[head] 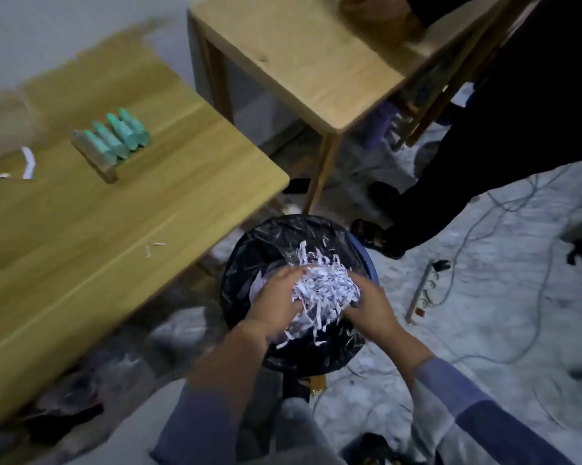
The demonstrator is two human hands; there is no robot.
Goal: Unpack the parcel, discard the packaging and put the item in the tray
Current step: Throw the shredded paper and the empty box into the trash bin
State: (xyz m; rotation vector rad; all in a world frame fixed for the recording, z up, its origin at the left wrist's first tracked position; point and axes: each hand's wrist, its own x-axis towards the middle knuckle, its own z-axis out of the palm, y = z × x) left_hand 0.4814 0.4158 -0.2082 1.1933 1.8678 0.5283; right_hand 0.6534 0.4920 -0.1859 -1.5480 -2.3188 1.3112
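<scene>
A bundle of white shredded paper (323,290) is held between my left hand (276,302) and my right hand (371,308), both cupped round it right over a round bin lined with a black bag (262,250). Strands of paper hang down into the bin. On the wooden table (115,229) to the left stands a wooden tray (94,161) holding several teal items (118,134). A few stray paper strips (29,162) lie on that table.
A second wooden table (299,55) stands behind the bin. Another person in dark clothes (517,129) stands at the right, their shoe (376,236) close to the bin. A power strip (420,290) and cables (517,297) lie on the pale floor.
</scene>
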